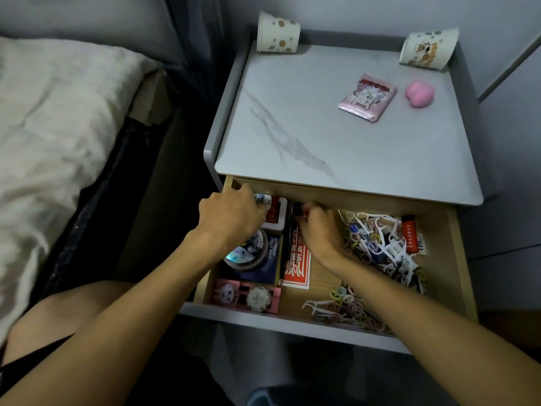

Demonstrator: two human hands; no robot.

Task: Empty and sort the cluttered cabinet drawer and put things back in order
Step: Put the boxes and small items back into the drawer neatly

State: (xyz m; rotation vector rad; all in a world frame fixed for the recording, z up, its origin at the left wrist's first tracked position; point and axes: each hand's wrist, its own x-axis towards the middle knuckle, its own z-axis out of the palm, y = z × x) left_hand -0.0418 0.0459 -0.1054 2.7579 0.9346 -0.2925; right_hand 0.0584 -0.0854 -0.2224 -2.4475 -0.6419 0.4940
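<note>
The wooden drawer (450,259) of the grey bedside cabinet stands pulled out. My left hand (231,213) reaches into its back left corner, fingers curled round a small round item with a printed label (263,198), next to a white and red box (276,215). My right hand (319,230) is beside it, fingers curled on a black pen (289,230) that lies lengthwise. Under the hands lie a round tin (248,254), a blue box (270,266) and a red card (297,269). Floss picks and coloured rings (377,244) fill the right side.
A pink box with a watch (248,295) sits at the drawer's front left, more rings (348,309) at the front. A red lighter (409,232) lies at the right. On the cabinet top (307,127) are two paper cups (276,33) (427,49), a pink packet (367,98) and a pink toy (418,93). A bed (58,127) is at left.
</note>
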